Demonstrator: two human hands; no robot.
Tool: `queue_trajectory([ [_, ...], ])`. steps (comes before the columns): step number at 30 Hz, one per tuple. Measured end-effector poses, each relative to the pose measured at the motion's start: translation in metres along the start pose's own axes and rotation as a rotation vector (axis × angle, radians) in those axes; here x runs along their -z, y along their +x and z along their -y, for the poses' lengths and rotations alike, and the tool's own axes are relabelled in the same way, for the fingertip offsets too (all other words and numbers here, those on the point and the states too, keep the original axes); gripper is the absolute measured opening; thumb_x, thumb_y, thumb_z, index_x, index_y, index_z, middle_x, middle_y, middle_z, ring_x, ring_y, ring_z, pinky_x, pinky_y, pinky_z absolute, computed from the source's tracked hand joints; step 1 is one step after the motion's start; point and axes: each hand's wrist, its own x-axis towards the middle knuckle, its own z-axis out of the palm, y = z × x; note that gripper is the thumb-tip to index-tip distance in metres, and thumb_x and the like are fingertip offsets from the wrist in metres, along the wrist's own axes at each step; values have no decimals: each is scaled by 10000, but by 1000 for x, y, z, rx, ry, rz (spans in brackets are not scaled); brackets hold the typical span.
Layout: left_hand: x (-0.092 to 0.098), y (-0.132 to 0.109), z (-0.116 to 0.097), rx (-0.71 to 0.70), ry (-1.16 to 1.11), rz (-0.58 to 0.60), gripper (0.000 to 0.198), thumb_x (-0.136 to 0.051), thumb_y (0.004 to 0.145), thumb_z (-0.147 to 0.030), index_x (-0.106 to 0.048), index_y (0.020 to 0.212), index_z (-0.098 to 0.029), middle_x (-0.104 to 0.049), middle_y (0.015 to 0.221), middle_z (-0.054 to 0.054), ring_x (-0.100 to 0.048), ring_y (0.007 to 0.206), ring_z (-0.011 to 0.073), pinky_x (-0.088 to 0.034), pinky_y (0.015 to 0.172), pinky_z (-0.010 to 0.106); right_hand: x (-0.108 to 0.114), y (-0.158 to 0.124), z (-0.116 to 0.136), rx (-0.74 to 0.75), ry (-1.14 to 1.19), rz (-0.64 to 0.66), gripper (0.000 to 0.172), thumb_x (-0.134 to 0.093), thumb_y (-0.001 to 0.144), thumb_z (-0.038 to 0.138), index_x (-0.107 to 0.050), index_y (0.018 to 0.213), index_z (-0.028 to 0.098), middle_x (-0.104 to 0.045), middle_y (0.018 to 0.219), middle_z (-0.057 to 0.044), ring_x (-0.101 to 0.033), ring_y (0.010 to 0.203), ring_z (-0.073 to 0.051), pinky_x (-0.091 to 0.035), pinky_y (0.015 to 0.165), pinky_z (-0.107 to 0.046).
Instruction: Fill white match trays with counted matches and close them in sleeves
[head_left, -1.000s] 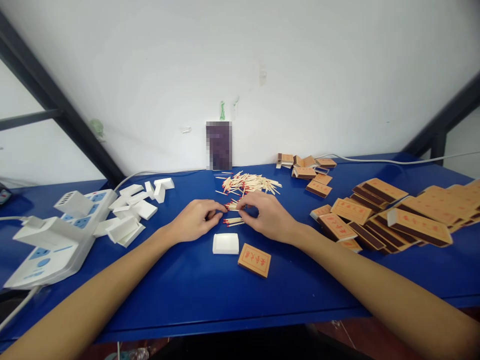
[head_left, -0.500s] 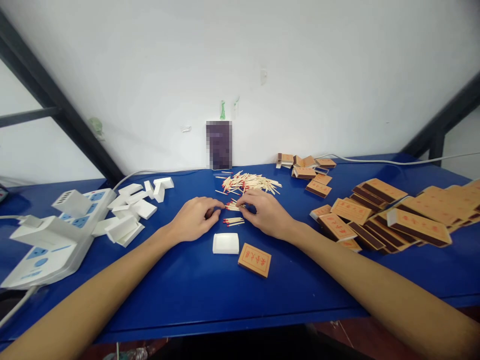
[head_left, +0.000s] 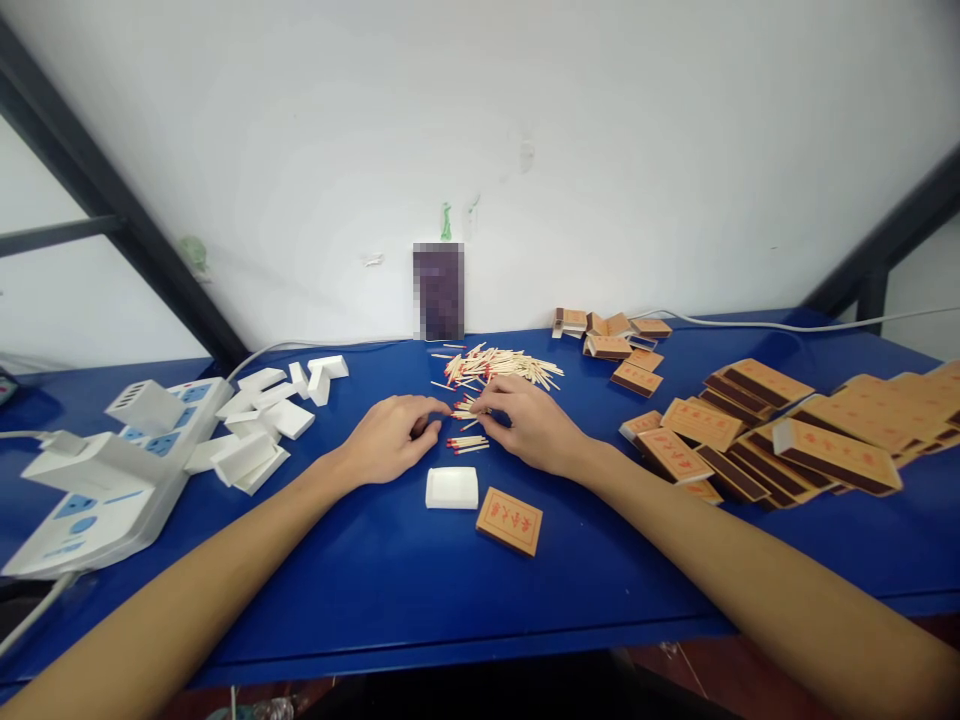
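Observation:
A small bunch of red-headed matches [head_left: 465, 411] lies on the blue table between my two hands. My left hand [head_left: 394, 436] rests at the red-headed side, its index fingertip by the heads and its thumb apart from it, holding nothing. My right hand [head_left: 531, 425] is curled over the plain ends, thumb and index finger closed on matches there; how many is hidden. Nearer me lies a small row of matches [head_left: 467, 444]. Below that are a white matchbox tray [head_left: 451, 488] and an orange matchbox sleeve [head_left: 509, 520] with red characters.
Behind my hands is a big loose heap of matches [head_left: 517, 366]. White trays [head_left: 289, 418] and a power strip [head_left: 142, 490] with plugged-in adapters are at the left. Stacked matchbox sleeves [head_left: 750, 430] fill the right, with several matchboxes [head_left: 607, 346] near the wall.
Both hands stay almost in place. The right fingers shift very slightly at the plain ends, and a few matches in the bunch lie at a slightly different angle.

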Motion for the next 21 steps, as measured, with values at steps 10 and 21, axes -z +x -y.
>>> queue_trajectory([
  [10,1,0,-2,13,2,1,282,-485,917,-233,-656,1137,-188,-592,680,-17,-538,627,141,-395,628,266,3,0,3,-12,-42,34,183,-575,907,170,-722,1015,174,-607,936,-81,-564,907,-208,-465,828,-357],
  [21,5,2,-6,49,65,59,346,-467,929,-256,-642,1220,-189,-587,726,7,-538,692,169,-408,689,311,0,-1,3,-16,-73,18,199,-568,898,141,-731,1013,143,-618,921,-85,-569,880,-206,-463,802,-347],
])
